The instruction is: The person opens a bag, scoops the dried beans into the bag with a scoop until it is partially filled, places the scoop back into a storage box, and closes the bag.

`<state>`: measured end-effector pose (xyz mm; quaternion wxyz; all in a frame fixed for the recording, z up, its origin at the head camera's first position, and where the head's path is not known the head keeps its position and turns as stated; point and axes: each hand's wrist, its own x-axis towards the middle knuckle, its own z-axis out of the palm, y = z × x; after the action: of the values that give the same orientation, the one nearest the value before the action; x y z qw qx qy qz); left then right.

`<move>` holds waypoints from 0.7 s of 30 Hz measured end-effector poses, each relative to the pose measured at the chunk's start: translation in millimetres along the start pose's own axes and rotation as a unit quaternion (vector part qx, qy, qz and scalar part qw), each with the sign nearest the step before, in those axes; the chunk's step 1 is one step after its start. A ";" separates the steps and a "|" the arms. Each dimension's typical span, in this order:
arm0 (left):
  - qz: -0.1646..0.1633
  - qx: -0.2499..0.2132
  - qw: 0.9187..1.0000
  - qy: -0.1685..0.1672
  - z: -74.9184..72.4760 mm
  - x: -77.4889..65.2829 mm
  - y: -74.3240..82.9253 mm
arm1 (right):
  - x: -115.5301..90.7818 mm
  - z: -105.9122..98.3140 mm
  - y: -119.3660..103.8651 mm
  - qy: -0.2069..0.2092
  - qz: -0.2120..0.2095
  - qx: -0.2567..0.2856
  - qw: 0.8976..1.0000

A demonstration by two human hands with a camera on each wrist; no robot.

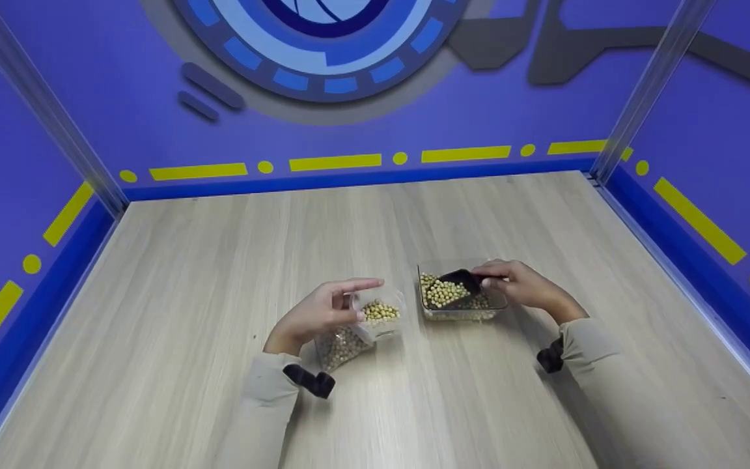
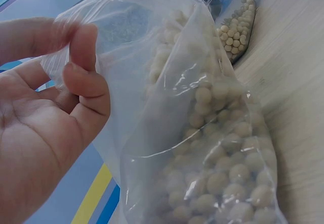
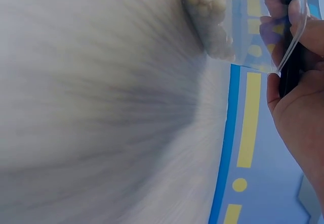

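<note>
My left hand pinches the rim of a clear plastic bag, whose mouth gapes toward the right. Pale round beans, perhaps soybeans or chickpeas, fill its lower part. Just right of the bag stands a clear rectangular container of the same beans. A black scoop lies tilted inside it, heaped with beans. My right hand grips the scoop's black handle over the container's right side. In the right wrist view the scoop's bowl is mostly cut off by the frame.
A pale wood-grain table carries everything. Blue-purple panels with yellow marks wall it at the back and both sides. Black bands sit on both wrists over beige sleeves.
</note>
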<state>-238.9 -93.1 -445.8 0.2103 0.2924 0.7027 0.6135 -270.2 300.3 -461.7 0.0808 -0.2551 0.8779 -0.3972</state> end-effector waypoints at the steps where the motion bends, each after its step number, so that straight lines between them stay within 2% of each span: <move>1: 0.000 0.000 1.000 0.000 0.0 0.0 0.0 | 0.1 0.0 0.5 0.000 -0.002 -0.001 1.000; 12: 0.001 -0.006 1.000 -0.005 -0.4 0.8 -0.7 | -0.9 1.2 4.5 0.021 0.006 0.004 1.000; 21: 0.004 -0.019 1.000 -0.011 -0.4 0.3 -0.4 | -3.1 3.5 4.6 0.035 0.021 0.037 0.998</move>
<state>-239.4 -93.3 -446.1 0.2212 0.2984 0.6875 0.6240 -268.1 302.1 -467.6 0.0679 -0.2192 0.8701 -0.4362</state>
